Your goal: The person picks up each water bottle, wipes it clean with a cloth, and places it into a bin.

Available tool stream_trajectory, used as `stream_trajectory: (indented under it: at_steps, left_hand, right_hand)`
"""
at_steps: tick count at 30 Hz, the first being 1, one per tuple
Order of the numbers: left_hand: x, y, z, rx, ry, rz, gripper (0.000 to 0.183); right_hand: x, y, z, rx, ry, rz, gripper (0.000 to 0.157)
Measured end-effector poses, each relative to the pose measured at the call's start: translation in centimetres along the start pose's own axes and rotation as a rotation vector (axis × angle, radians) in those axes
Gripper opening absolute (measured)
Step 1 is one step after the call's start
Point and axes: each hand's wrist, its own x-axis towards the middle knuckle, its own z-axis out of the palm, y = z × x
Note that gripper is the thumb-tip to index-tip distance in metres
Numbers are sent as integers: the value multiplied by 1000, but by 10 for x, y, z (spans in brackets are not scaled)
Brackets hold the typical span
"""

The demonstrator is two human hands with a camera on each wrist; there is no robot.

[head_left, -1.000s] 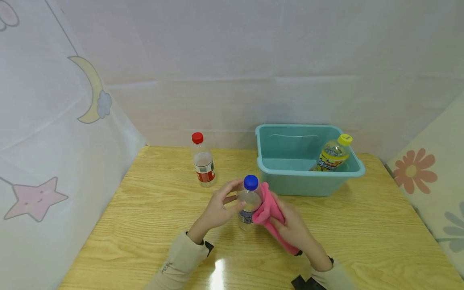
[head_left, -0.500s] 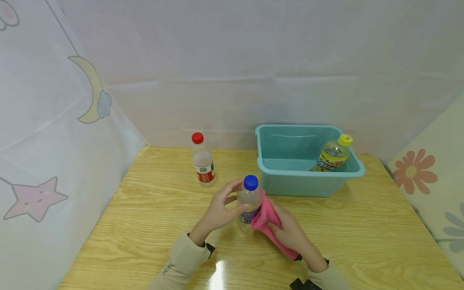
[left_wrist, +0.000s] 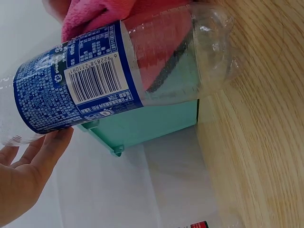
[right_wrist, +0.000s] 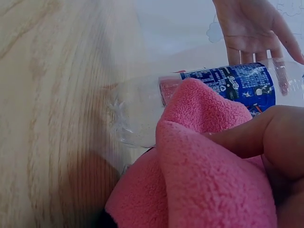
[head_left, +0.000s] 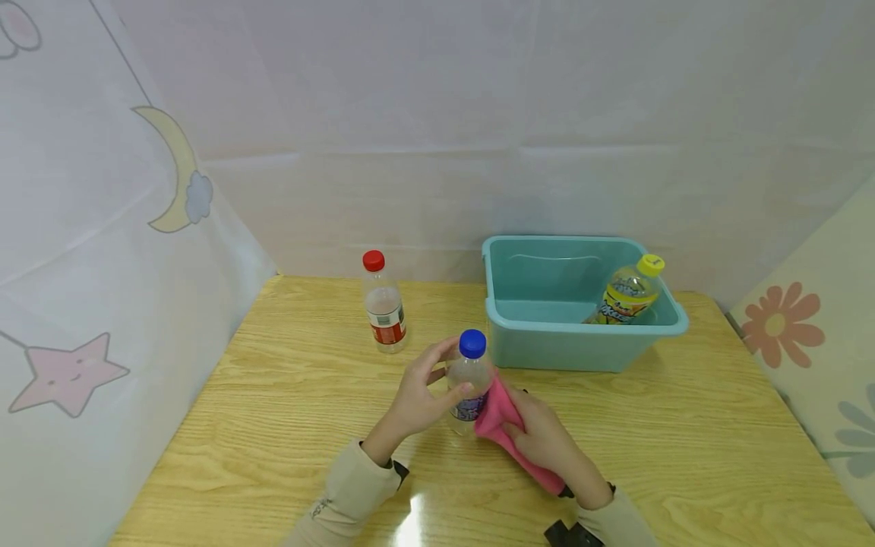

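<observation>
A clear plastic bottle (head_left: 470,372) with a blue cap and blue label stands upright on the table. My left hand (head_left: 421,390) holds it around the upper part, thumb in front and fingers behind. My right hand (head_left: 543,433) grips a pink cloth (head_left: 502,418) and presses it to the bottle's right side. In the left wrist view the label (left_wrist: 76,78) with its barcode faces the camera, the cloth (left_wrist: 97,16) behind it. The right wrist view has the fuzzy cloth (right_wrist: 209,171) bunched under the thumb, covering part of the bottle (right_wrist: 137,111).
Behind and to the right stands a teal bin (head_left: 560,346) with a yellow-capped bottle (head_left: 625,295) leaning inside. A red-capped bottle (head_left: 385,308) stands upright at the back left. Wood-grain table (head_left: 273,425) surrounds them, with white cloth hanging (head_left: 410,190) behind.
My right hand and the pink cloth have slid a little down along the bottle's right side. The bottle has turned slightly, shifting its label; the left hand keeps its hold.
</observation>
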Motion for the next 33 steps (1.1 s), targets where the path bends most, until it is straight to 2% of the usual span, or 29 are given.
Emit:
stream_trajectory:
  at_steps: [5,9,17,18,24,25,29,33]
  left_hand:
    - [0,-1,1,6,16,8,55]
    - [0,-1,2,8,38,4,55]
    - [0,-1,2,19,56,5,55]
    - [0,4,1,14,55,2,55]
    - [0,1,1,-4,50,-20,58]
    - [0,-5,2,-4,48,-25,58]
    - [0,-4,1,-31,33,-66,56]
    - [0,-4,1,-62,27,-65,54]
  right_hand:
    - [0,1,2,-42,-16,-4,64]
    - [0,2,2,-35,-9,10,62]
    - [-4,4,-6,8,85,13,56]
    - [-5,4,-8,8,97,11,56]
    - [-8,-3,-24,43,143,33,59]
    - [-9,-4,-27,53,156,33,60]
    - [-10,-9,-38,90,222,-8,59]
    - [-10,-16,-48,82,278,-64,59]
